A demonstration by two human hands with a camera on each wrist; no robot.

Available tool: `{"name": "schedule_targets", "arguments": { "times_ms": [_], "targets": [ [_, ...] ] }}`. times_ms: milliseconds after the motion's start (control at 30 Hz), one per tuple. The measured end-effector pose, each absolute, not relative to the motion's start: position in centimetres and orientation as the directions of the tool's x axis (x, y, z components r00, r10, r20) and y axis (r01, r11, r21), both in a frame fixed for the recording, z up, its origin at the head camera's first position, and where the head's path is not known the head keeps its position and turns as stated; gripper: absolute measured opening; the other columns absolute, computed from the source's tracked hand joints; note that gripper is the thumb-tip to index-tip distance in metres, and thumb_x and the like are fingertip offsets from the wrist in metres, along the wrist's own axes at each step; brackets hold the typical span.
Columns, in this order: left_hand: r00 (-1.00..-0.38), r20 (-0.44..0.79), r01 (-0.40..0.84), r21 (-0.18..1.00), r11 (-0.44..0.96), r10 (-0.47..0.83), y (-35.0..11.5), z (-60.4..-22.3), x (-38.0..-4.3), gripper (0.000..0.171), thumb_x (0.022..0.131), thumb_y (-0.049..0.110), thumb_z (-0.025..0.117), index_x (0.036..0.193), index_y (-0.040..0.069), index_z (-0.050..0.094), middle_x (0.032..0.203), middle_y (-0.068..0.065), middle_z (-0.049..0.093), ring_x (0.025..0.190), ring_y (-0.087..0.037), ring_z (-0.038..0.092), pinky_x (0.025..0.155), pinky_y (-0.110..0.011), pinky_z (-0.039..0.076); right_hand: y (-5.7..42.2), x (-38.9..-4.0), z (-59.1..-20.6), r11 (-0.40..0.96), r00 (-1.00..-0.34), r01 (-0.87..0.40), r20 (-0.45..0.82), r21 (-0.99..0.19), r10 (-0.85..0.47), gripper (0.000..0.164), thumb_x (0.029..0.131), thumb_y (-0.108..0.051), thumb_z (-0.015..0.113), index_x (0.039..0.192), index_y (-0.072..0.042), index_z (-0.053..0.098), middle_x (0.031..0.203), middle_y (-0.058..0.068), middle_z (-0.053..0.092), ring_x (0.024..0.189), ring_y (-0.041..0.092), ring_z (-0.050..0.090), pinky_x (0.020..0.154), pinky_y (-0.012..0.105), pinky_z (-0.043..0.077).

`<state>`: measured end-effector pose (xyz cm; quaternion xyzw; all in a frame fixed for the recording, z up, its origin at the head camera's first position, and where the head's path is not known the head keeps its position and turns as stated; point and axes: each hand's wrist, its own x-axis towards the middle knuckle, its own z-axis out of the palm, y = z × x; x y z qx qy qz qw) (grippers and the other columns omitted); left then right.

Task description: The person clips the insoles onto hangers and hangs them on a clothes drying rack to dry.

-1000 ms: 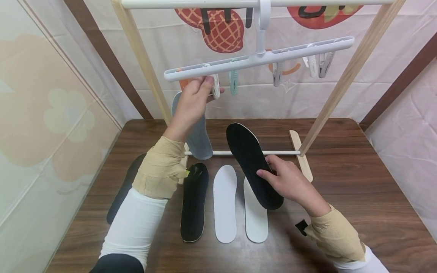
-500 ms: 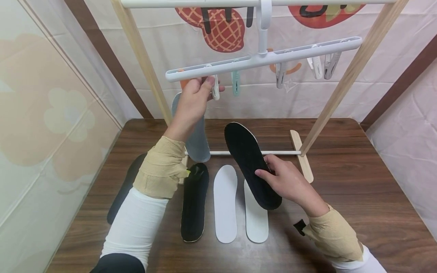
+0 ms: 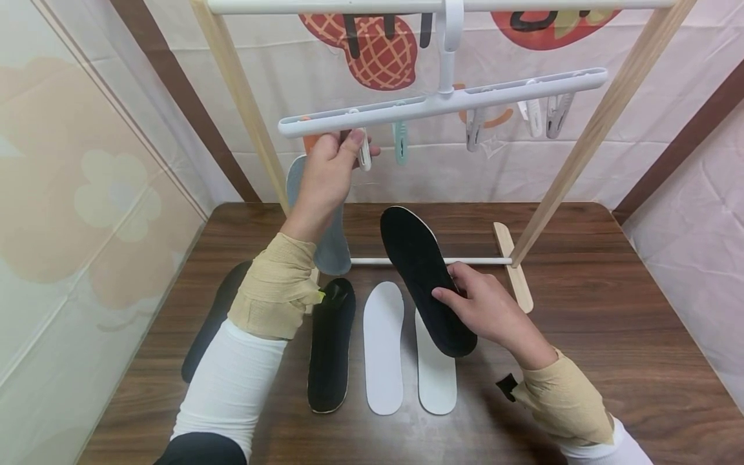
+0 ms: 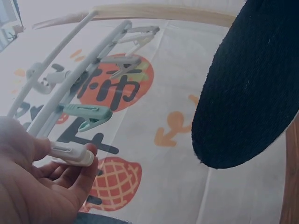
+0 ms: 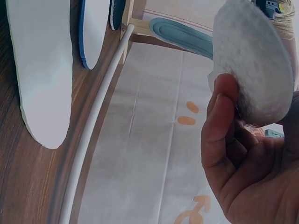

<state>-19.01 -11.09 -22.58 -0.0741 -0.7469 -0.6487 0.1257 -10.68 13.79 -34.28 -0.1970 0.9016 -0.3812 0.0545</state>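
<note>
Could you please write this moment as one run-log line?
left hand: pinches white clip under hanger | right hand: holds black insole aloft | gray insole: hangs below orange clip

Four insoles (image 3: 383, 349) before the rack (image 3: 606, 123)

They lie abreast on the bench (image 3: 610, 303). A hanger (image 3: 465, 98) hangs from the rack, a hung insole (image 3: 333, 248) at its left end; the held insole (image 3: 421, 274), in the right hand (image 3: 488, 307), is above the rightmost.

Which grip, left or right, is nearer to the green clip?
Left. The left grip pinches a white clip beside the green clip; the right grip is lower and farther right, holding a black insole.
</note>
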Motion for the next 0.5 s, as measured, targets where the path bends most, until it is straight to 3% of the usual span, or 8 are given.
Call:
{"name": "schedule_targets", "arguments": {
  "times_ms": [500],
  "targets": [
    [-0.952,0.293,0.282,0.952,0.118,-0.086,-10.64,-22.77,-18.86,0.029,0.108,0.019,0.047,0.127,0.0,0.055,0.105,-0.007,0.058,0.107,-0.024,0.069,0.095,-0.03,0.049,13.28,-10.7,-34.02,0.601,-0.92,-0.333,0.11,-0.726,-0.377,0.019,0.098,-0.023,0.069,0.109,-0.012,0.06,0.092,-0.002,0.077,0.085,0.012,0.071,0.075,0.036,0.053]
  ]
}}
